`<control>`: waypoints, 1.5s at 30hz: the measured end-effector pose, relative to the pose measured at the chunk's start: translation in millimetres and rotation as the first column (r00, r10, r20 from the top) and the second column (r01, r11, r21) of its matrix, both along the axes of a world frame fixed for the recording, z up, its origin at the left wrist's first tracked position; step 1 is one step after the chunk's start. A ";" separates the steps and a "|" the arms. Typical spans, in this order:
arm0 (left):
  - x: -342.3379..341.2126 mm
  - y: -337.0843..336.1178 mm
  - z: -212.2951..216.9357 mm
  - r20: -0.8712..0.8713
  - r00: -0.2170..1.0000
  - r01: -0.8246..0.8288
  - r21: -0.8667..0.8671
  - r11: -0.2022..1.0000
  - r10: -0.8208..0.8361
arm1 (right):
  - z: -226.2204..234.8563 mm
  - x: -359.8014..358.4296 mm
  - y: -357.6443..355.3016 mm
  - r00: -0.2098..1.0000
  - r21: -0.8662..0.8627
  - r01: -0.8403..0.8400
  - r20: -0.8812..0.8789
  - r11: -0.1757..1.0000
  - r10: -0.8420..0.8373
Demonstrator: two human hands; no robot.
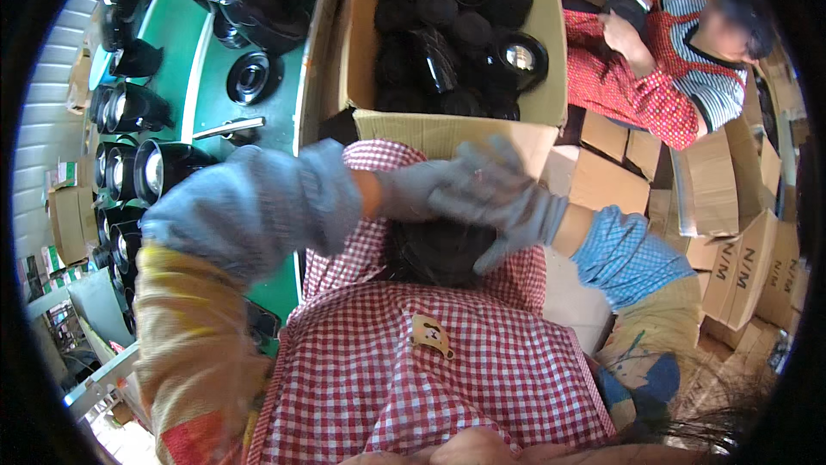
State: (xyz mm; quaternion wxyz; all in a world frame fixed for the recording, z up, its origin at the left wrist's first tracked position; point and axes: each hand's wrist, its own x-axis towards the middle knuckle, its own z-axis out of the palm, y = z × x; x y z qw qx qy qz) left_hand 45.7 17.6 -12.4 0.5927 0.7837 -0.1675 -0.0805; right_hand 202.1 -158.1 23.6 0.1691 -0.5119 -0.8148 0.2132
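In grey work gloves, my two hands cross over each other above my lap. My left hand [409, 193] reaches in from the left, its fingers blurred and partly covered by the other hand. Over it lies my right hand [516, 203], fingers stretched and thumb apart, so it looks open. Right below both hands a black rounded plastic part [440, 252] rests on my red checked apron [430, 379]. Its upper side is hidden by the gloves. Just beyond my hands stands an open cardboard box [456, 128] holding several black parts [439, 9].
A green bench [232, 125] at left carries rows of glossy black housings [138, 108], a black round part [252, 78] and a metal-and-black tool [228, 128]. At right a co-worker in a red patterned apron [637, 91] sits among cardboard boxes [736, 271].
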 end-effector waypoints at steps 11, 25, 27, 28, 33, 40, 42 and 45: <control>4.9 7.3 32.8 -0.347 0.926 -0.116 0.107 0.987 0.147 | 16.5 -4.8 6.2 0.982 0.101 -0.048 -0.175 0.994 0.065; -13.0 56.7 25.3 -0.041 0.791 -0.554 0.374 0.744 0.610 | 37.2 -46.6 15.3 0.912 0.223 0.372 -0.266 0.901 -0.311; -64.5 128.1 73.8 0.247 0.644 -0.663 0.654 0.366 0.724 | 23.0 -31.6 -15.0 0.747 0.195 0.649 -0.351 0.736 -0.565; -108.2 189.1 41.0 0.258 0.469 -0.666 0.732 0.146 0.845 | 9.1 -22.6 -19.9 0.681 0.188 0.716 -0.403 0.673 -0.612; -213.4 285.7 20.0 -0.007 0.493 0.237 0.963 -0.127 0.870 | -23.5 -21.8 -39.2 0.577 -0.070 0.736 -0.455 0.673 -0.678; -189.9 275.5 65.1 -0.124 0.618 0.249 0.968 -0.043 0.776 | 29.3 -21.7 -15.5 0.716 0.118 0.678 -0.332 0.726 -0.614; -184.8 266.0 89.8 -0.015 0.580 -0.023 0.999 0.035 0.815 | 43.0 -12.7 -9.2 0.763 0.197 0.640 -0.273 0.743 -0.586; -138.9 197.2 164.5 0.143 0.768 -0.296 0.943 0.149 0.624 | 96.6 -14.0 35.0 0.877 0.479 0.409 0.029 0.777 -0.480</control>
